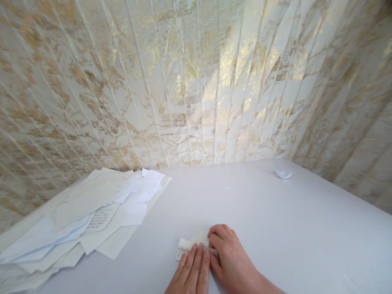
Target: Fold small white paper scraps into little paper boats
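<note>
A small folded piece of paper (184,245) with some print on it lies on the table near its front edge. Flat across it rests my left hand (192,269), its fingers stretched out and pressing the paper down. Just to the right, my right hand (228,253) has its fingers curled in and pinches the right end of the same paper. My fingers cover much of the paper, so its full shape is hidden.
On the left of the white table (260,216) spreads a loose pile of paper sheets (101,216), some printed. A small folded paper (283,174) sits at the back right, and a tiny scrap (227,188) lies mid-table. Patterned curtains (196,81) hang behind.
</note>
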Demonstrator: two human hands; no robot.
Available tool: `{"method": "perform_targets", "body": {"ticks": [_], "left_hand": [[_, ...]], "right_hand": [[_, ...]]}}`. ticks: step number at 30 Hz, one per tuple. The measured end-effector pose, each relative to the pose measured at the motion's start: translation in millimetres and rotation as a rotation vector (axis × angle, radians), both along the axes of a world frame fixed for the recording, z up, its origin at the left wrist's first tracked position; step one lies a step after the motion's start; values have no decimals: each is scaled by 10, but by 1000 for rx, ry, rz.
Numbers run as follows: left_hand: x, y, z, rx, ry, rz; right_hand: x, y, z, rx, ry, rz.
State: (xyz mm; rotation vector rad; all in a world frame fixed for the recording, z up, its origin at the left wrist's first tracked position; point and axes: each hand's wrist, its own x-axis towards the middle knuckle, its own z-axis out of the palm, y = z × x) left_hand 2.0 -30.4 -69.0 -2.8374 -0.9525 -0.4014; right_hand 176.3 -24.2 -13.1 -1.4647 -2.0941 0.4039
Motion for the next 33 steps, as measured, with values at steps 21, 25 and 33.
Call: {"method": "perform_targets", "body": {"ticks": [21,25,33], "left_hand": [[-3,11,-37,-43,126,102],[77,-44,-69,-27,99,189],[12,7,12,-67,87,81]], "right_hand": [[169,-26,146,-134,47,-12],[161,-26,141,-114,18,-11],[283,73,210,-235,72,54]]}}
